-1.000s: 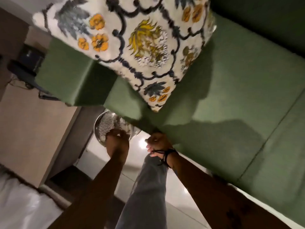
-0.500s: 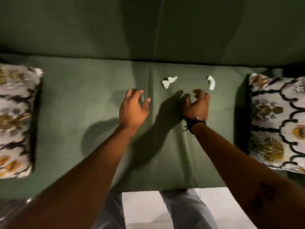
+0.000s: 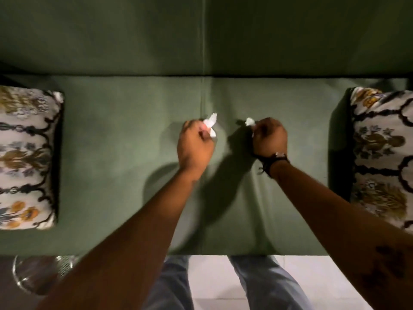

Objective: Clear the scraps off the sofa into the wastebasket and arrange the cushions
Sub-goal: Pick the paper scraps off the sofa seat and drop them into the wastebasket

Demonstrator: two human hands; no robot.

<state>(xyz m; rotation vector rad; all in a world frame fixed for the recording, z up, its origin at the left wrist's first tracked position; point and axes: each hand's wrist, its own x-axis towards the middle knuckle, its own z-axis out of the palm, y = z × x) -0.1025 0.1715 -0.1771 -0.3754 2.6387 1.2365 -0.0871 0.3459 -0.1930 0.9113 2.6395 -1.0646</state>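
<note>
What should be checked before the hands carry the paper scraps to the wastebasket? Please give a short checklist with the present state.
1. Left hand closed on its paper scrap: ok.
2. Right hand closed on the other scrap: ok.
3. No more scraps on the sofa seat: ok where visible; under the arms, cannot tell.
4. Wastebasket in sight, lower left: ok.
5. Wastebasket opening free: cannot tell, the left arm covers it.
6. Cushions at the sofa ends: ok.
</note>
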